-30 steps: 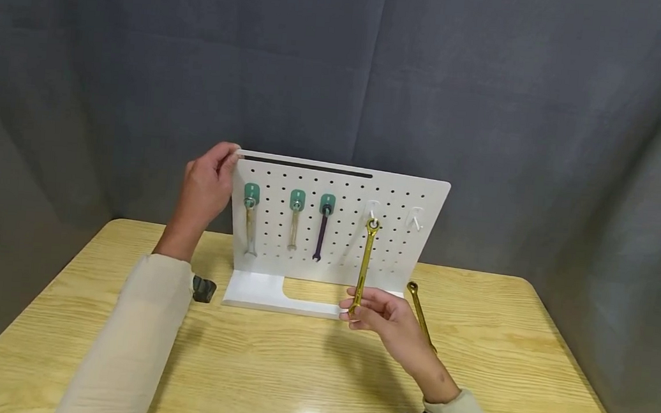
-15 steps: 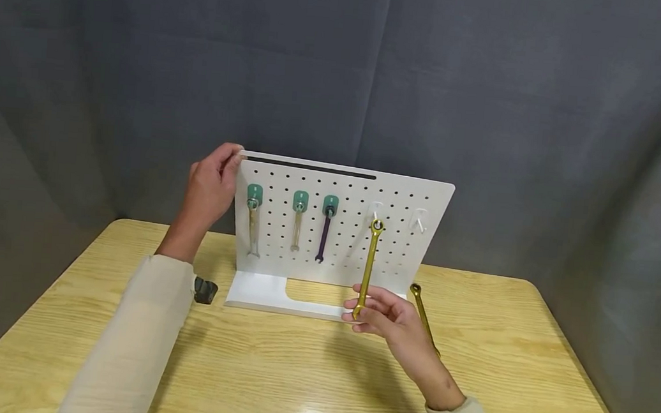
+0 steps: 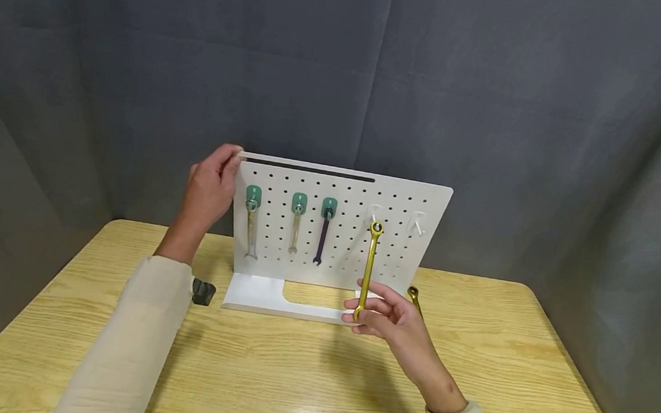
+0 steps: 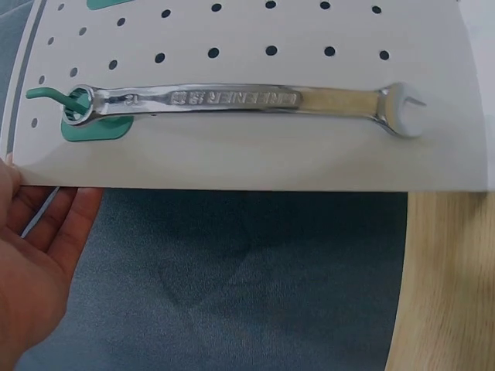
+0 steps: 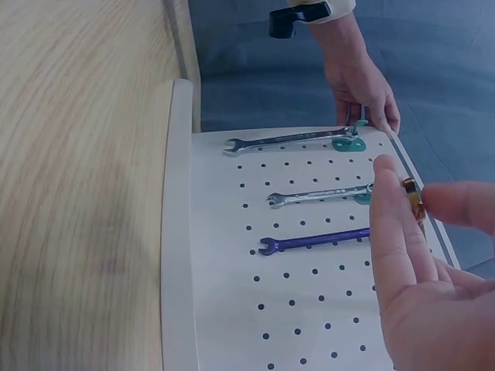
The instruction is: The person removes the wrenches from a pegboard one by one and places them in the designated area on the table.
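Note:
In the head view my left hand [image 3: 211,188] grips the upper left corner of a white pegboard [image 3: 303,274]. My right hand [image 3: 402,333] pinches a gold combination wrench [image 3: 369,267] near its lower, open end. The wrench stands nearly upright, its ring end at a white hook [image 3: 374,211]; whether the ring is round the hook, I cannot tell. Two silver wrenches [image 3: 251,233] and a purple wrench [image 3: 321,241] hang from green hooks at the left and middle. The left wrist view shows one silver wrench [image 4: 232,99] with its ring over a green hook.
Farther right on the board, a second white hook [image 3: 418,224] bears nothing. Another gold wrench [image 3: 414,297] lies on the wooden table [image 3: 273,369] behind my right hand, partly hidden by it. Grey curtains [image 3: 305,70] surround the table.
My right hand has shifted slightly and now covers more of the gold wrench on the table. The held wrench stays at the white hook. My left hand keeps its grip on the corner.

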Action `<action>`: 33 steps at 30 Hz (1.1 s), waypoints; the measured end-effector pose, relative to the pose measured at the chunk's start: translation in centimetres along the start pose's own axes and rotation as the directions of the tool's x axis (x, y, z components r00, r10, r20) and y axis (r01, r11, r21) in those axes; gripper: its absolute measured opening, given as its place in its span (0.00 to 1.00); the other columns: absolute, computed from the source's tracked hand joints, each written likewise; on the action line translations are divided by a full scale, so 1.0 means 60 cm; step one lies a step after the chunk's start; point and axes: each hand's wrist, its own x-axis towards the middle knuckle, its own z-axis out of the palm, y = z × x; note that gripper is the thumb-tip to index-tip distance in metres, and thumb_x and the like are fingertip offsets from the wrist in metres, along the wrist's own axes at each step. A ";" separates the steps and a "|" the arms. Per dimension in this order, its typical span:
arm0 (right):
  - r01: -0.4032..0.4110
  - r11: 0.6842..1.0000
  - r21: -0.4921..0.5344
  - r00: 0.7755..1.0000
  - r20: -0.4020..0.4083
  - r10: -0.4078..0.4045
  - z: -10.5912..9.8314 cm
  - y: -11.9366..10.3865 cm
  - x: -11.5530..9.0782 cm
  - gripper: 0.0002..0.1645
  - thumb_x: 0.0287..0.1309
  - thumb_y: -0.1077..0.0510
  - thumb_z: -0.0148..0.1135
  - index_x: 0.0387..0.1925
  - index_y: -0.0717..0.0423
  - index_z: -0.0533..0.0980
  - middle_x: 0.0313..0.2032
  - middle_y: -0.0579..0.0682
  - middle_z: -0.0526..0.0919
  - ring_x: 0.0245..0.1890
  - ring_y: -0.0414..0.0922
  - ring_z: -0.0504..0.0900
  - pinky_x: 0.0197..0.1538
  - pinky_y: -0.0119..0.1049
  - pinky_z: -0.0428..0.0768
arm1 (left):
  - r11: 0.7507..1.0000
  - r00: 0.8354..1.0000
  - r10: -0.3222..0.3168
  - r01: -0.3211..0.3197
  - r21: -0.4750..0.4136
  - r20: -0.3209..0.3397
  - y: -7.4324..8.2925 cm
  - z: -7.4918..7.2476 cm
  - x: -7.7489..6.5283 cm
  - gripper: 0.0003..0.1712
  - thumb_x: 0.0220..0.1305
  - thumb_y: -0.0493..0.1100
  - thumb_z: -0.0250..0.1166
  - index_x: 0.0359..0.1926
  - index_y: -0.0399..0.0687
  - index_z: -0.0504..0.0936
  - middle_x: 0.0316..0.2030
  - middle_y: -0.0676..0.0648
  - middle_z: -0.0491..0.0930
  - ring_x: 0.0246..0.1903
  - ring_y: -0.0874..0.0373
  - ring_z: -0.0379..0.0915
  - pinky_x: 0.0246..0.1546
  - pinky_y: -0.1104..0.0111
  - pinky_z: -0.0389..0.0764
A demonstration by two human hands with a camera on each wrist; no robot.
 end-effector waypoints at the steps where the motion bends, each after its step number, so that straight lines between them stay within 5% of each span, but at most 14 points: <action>1: 0.001 1.000 0.003 1.000 -0.002 -0.001 -0.001 -0.001 0.000 0.32 0.69 0.69 0.58 0.72 0.66 0.64 0.53 0.68 0.83 0.48 0.54 0.88 0.51 0.51 0.84 | 1.000 1.000 0.005 -0.005 -0.002 0.000 0.000 0.000 0.000 0.16 0.82 0.43 0.53 0.60 0.41 0.79 0.45 0.37 0.83 0.39 0.46 0.73 0.41 0.53 0.74; 13: -0.007 0.999 0.035 1.000 0.007 0.007 -0.007 -0.008 -0.007 0.30 0.68 0.70 0.58 0.71 0.66 0.66 0.54 0.69 0.81 0.48 0.56 0.87 0.53 0.50 0.83 | 0.998 0.998 0.059 -0.059 -0.012 -0.019 -0.007 0.007 -0.004 0.15 0.82 0.42 0.53 0.58 0.39 0.80 0.43 0.36 0.83 0.36 0.45 0.74 0.39 0.52 0.74; 33: 0.046 0.999 0.007 0.998 0.030 -0.046 -0.018 -0.025 -0.014 0.32 0.70 0.71 0.57 0.72 0.70 0.63 0.57 0.68 0.79 0.49 0.56 0.87 0.53 0.48 0.84 | 0.999 1.000 0.032 -0.032 -0.011 0.000 -0.003 0.007 0.000 0.15 0.82 0.43 0.53 0.59 0.40 0.79 0.42 0.37 0.82 0.38 0.45 0.73 0.40 0.53 0.73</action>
